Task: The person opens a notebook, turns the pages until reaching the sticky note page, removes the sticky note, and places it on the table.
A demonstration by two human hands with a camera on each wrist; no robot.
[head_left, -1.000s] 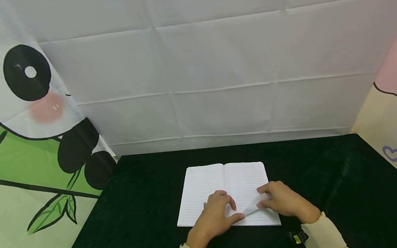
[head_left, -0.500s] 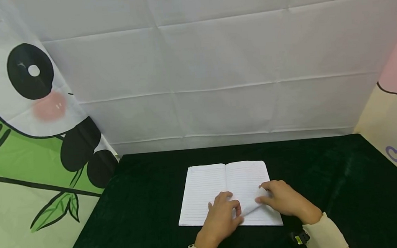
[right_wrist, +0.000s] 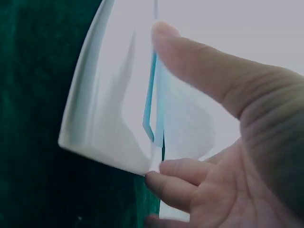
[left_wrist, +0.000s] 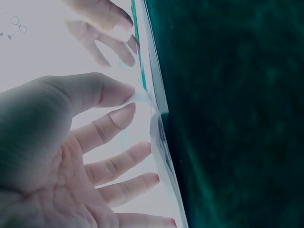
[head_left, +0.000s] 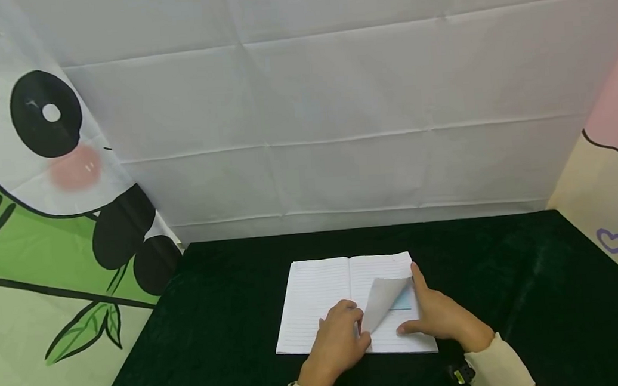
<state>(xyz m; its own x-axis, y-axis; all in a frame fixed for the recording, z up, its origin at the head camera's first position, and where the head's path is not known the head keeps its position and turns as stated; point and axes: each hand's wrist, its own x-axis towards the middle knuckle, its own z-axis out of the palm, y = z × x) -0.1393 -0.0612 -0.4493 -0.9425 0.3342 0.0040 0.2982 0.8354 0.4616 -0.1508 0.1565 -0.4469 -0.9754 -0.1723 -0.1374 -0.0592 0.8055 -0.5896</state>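
An open lined notebook [head_left: 316, 300] lies on the dark green cloth. My left hand [head_left: 337, 337] pinches one of its white pages [head_left: 383, 298] between thumb and forefinger at the near edge, and that page stands curled up and folded leftward. Under it a light blue patch [head_left: 401, 300] shows on the right side, seen as a blue strip [right_wrist: 149, 102] in the right wrist view. My right hand [head_left: 444, 315] spreads over the notebook's right edge, thumb on the paper and forefinger straight along the far part of that edge.
Dark green cloth [head_left: 231, 318] covers the table around the notebook. A creased white sheet [head_left: 302, 98] hangs behind the table. Printed cartoon panels stand at the left [head_left: 44, 175] and right [head_left: 610, 196].
The page corner that my right hand pinched is released and now curls up to the left, baring the blue patch. My right fingers have spread apart along the right edge.
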